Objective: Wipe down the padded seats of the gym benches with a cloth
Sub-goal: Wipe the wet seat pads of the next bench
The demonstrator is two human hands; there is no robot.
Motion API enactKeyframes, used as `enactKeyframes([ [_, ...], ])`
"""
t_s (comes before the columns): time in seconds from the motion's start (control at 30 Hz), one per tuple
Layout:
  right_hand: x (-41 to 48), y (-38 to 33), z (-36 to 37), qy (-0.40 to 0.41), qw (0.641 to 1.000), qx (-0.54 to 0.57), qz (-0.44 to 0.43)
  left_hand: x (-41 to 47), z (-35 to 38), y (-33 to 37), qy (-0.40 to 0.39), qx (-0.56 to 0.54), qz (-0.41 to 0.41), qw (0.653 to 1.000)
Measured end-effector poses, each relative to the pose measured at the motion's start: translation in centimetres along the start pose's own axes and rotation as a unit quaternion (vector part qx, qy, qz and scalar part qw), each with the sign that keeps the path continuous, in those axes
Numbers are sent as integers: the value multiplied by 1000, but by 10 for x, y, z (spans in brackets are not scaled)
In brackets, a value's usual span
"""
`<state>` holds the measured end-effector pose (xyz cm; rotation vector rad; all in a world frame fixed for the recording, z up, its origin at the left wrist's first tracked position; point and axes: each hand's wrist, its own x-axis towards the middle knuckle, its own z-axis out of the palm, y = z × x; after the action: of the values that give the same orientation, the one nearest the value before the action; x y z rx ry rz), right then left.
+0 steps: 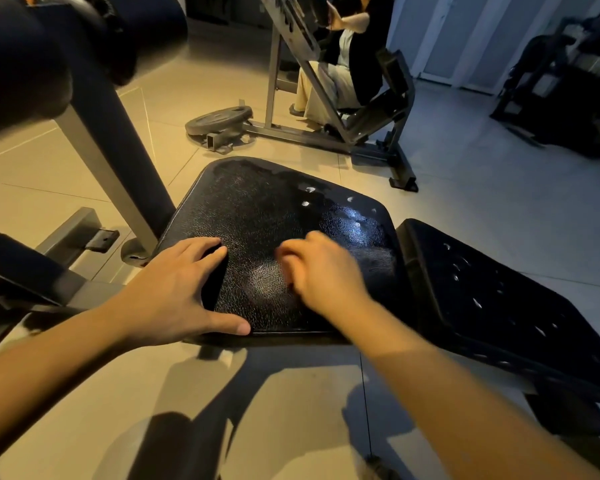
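Fingers: left hand [177, 289] flat on cracked black seat [257, 202] | right hand [326, 275] blurred, grip unclear

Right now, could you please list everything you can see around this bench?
Seat pad: one, black, centre, under both hands.
Back pad: one, black with pale scuffs, right of the seat pad.
Weight plate: at least one, grey, on the floor beyond the seat pad.
Machine frame: one, grey, far side.
Person: one, dark top, seated in the machine frame.
Post: one, grey, left of the seat pad.
Roller pad: one, black, top left.
Equipment: dark, far right, too dim to identify.
Floor: pale tiles.
Left hand: fingers spread, resting on the seat pad's left edge.
Right hand: blurred, fingers curled, on the seat pad; whether it holds anything cannot be told.
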<state>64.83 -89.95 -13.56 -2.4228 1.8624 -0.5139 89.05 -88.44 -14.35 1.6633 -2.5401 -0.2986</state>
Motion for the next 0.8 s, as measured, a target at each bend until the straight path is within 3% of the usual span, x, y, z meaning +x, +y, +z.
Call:
enactKeyframes([
  [0.1,13,86,-18,13,980,-90,177,-1,1,-1,14,-9,9,1000],
  [0.2,10,113,-24,20,959,-166,228,0,1,0,8,-4,7,1000],
  [0.3,9,53,-11,20,984,-109,142,2,-1,0,10,-3,9,1000],
  [0.37,2,-6,-2,8,999,-33,19,3,-2,0,10,0,10,1000],
  [0.47,-13,-44,6,-27,993,20,-114,3,-1,-1,10,-6,7,1000],
  [0.53,-7,-16,2,-7,998,15,-53,2,0,-2,11,-7,11,1000],
  [0.67,6,96,-22,8,980,-100,172,0,0,-2,19,-16,16,1000],
  [0.73,1,122,-30,14,967,-161,198,-1,0,-1,20,-15,16,1000],
  [0.8,-2,101,-26,23,972,-162,170,0,0,-1,18,-14,15,1000],
])
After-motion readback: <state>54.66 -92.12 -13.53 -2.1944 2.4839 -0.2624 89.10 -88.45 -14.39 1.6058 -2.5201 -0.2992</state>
